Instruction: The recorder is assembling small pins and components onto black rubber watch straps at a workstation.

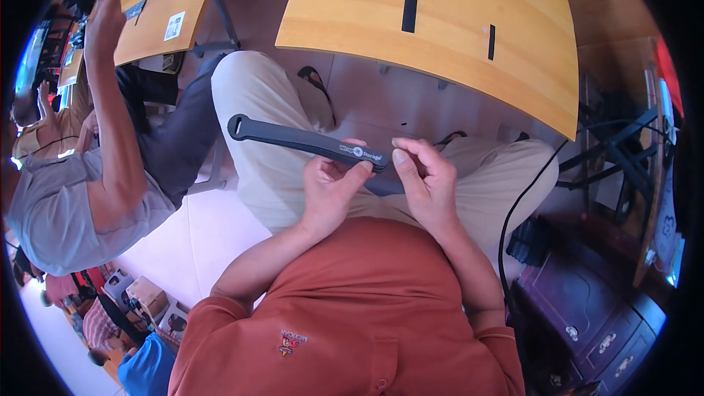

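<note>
A long black strap (293, 138) with a slotted end at the left stretches over my lap. My left hand (330, 191) grips its right end between thumb and fingers, just below a small round white mark. My right hand (424, 176) is right beside that end, fingers curled and thumb up, touching or nearly touching the strap's tip; a dark piece shows beneath the hands. Both hands rest over my beige trousers (271, 103), above my orange shirt (352, 308).
A curved wooden table (440, 22) with two dark slots lies ahead. A person in a grey shirt (66, 205) sits at my left, one arm raised to a second wooden table (172, 0). A black cable (513, 205) hangs at right, beside dark purple drawers (587, 315).
</note>
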Demonstrator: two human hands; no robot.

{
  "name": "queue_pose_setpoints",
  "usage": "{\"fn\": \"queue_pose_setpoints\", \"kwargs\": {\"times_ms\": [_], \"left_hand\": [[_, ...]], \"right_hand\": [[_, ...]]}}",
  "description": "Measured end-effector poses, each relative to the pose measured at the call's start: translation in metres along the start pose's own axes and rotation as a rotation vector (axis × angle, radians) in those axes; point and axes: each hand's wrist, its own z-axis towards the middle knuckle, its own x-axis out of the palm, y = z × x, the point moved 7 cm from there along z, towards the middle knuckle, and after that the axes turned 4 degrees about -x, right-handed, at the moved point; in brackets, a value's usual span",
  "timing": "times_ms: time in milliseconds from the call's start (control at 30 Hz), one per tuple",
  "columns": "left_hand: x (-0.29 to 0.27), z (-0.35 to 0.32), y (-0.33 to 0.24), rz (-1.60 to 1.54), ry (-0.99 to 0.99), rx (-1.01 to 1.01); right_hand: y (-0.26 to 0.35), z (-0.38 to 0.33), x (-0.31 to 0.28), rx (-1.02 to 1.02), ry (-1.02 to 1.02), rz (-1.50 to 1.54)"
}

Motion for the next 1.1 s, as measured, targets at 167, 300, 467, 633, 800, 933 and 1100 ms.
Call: {"fn": "queue_pose_setpoints", "kwargs": {"times_ms": [167, 300, 467, 633, 800, 933, 1100], "left_hand": [[0.005, -0.001, 0.001, 0.087, 0.063, 0.023], [0.007, -0.003, 0.002, 0.113, 0.097, -0.031], [0.007, -0.006, -0.002, 0.206, 0.129, -0.035], [0.008, -0.008, 0.0, 0.199, 0.156, -0.04], [0.006, -0.007, -0.001, 0.255, 0.152, -0.069], [0.004, -0.008, 0.003, 0.278, 0.127, -0.075], [0.003, -0.008, 0.004, 0.34, 0.134, -0.061]], "right_hand": [[0.016, 0.014, -0.003, -0.154, 0.135, -0.061], [0.016, 0.018, -0.001, -0.173, 0.308, -0.108], [0.023, 0.02, -0.002, -0.19, 0.415, -0.135], [0.016, 0.019, 0.0, -0.148, 0.502, -0.064], [0.027, 0.004, 0.005, -0.44, 0.477, -0.337], [0.032, -0.011, 0.012, -0.708, 0.412, -0.558], [0.023, -0.011, 0.014, -0.641, 0.473, -0.53]]}}
